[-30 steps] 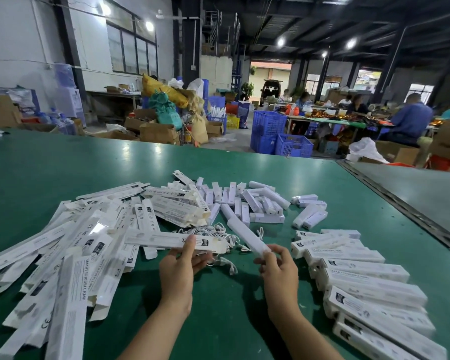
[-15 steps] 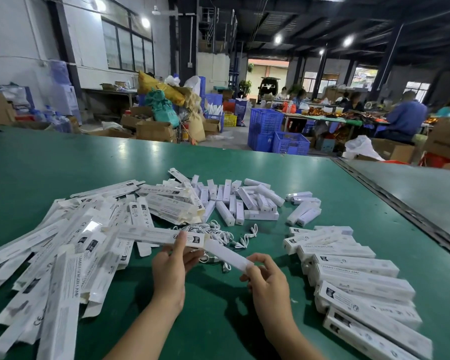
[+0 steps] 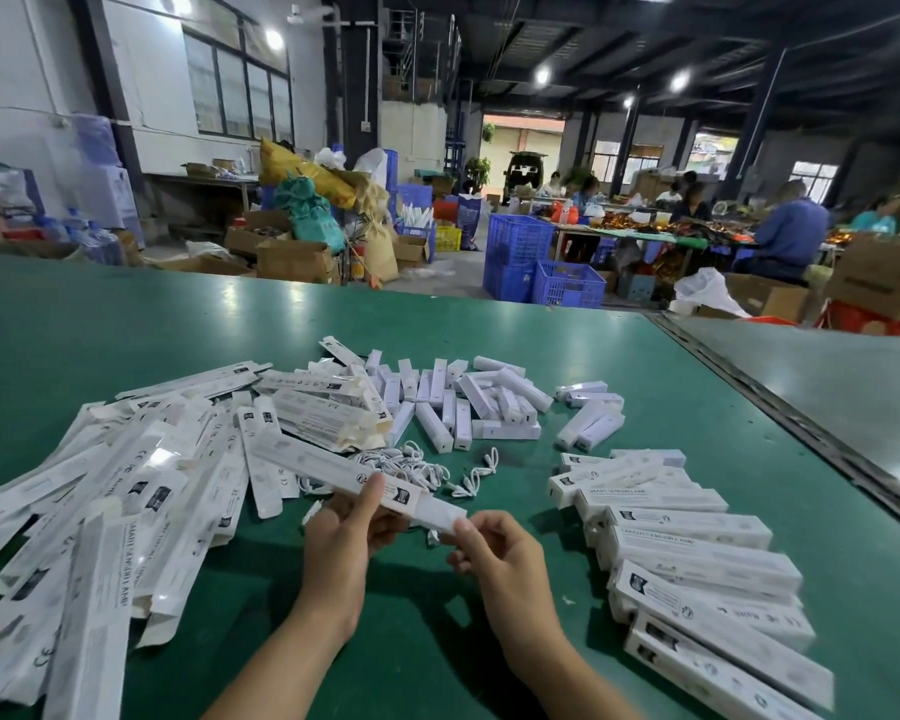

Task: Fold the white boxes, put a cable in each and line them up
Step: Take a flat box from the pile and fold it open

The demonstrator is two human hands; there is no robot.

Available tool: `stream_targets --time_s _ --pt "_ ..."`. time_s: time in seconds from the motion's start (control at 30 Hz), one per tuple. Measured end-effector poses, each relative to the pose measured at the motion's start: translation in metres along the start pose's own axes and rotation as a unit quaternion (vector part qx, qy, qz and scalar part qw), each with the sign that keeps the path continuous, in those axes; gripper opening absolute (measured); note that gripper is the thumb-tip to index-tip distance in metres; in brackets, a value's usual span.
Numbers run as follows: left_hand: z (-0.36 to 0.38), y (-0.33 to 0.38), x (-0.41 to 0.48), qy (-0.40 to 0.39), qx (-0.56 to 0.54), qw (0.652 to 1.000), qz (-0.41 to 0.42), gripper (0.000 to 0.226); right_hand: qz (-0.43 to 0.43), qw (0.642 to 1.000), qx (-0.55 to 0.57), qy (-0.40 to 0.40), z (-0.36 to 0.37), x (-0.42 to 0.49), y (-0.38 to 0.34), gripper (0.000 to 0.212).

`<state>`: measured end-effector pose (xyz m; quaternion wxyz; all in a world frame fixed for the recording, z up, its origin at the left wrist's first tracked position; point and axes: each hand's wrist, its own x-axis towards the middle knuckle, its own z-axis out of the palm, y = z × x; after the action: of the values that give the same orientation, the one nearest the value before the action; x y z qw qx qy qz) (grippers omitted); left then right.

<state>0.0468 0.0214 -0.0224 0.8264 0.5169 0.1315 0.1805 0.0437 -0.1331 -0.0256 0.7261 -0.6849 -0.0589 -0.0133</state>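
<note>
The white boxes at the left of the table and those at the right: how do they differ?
The left boxes lie flat, not yet folded up; the right boxes are folded into full shape. The left boxes form a loose heap, crossing at many angles; the right boxes lie side by side in a row. Both are long, white and carry dark print.

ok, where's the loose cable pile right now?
Head view, centre of the green table: the white cables lie just beyond the held box, between the flat boxes at left and the finished row at right.
</note>
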Motion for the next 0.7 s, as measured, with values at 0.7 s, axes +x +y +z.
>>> stream_targets --time_s 0.7 --pt "0.006 -0.004 -0.005 -0.061 0.049 0.997 -0.005 0.028 -0.086 0.939 -0.212 -0.256 0.002 -0.004 -0.006 0.057"
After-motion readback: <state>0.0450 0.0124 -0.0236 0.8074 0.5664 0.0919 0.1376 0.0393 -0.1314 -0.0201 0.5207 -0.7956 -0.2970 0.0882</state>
